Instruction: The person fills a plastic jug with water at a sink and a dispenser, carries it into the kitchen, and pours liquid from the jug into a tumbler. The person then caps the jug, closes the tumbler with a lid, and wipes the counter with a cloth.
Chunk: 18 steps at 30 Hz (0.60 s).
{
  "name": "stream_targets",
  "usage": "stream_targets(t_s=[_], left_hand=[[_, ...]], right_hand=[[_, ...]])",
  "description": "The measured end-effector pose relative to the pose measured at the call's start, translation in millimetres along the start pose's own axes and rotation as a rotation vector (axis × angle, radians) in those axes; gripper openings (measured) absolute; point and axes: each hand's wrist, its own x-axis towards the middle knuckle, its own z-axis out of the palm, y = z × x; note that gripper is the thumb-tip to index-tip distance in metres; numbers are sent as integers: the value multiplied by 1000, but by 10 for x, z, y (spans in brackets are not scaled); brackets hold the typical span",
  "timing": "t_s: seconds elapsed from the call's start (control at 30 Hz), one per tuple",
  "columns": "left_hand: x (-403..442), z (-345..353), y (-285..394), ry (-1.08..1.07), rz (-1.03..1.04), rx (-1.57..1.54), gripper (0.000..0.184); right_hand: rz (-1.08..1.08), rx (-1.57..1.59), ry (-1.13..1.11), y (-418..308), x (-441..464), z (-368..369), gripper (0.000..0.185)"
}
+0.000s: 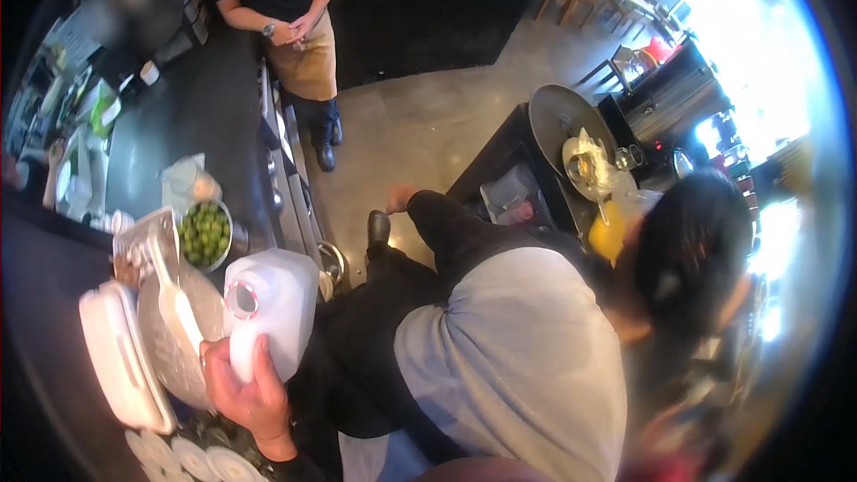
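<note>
My left hand [254,393] is wrapped around the handle of a white plastic jug [287,299], whose round uncapped mouth faces up toward me. Beside it to the left is a wide, shallow bowl [192,353], with a long pale utensil [177,303] lying across it; its exact kind is unclear. Just beyond the jug stands a metal bowl [205,234] filled with small green fruits that look like limes. A white lidded container [125,357] sits left of the wide bowl. My right hand is out of view.
A bending co-worker [518,330] in a grey apron is close on my right. Another person [286,27] stands beyond the dark counter [170,120]. A round tray [553,116] holds a plate of food. Several pale discs [187,457] lie at lower left.
</note>
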Motion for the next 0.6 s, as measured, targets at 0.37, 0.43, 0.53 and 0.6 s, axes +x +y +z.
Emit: stream_targets(t_s=[0.37, 0.43, 0.53, 0.6], left_hand=[[2275, 1901, 43, -101, -65, 33, 26], [2703, 2369, 258, -138, -17, 19, 26], [3190, 3007, 322, -194, 44, -16, 27], [3485, 3451, 377, -281, 44, -170, 27]], right_hand=[[-70, 132, -45, 1133, 731, -697, 43], [-48, 206, 41, 1320, 597, -949, 42], [44, 458, 131, 1558, 366, -1312, 40], [51, 628, 276, 1684, 241, -1497, 39]])
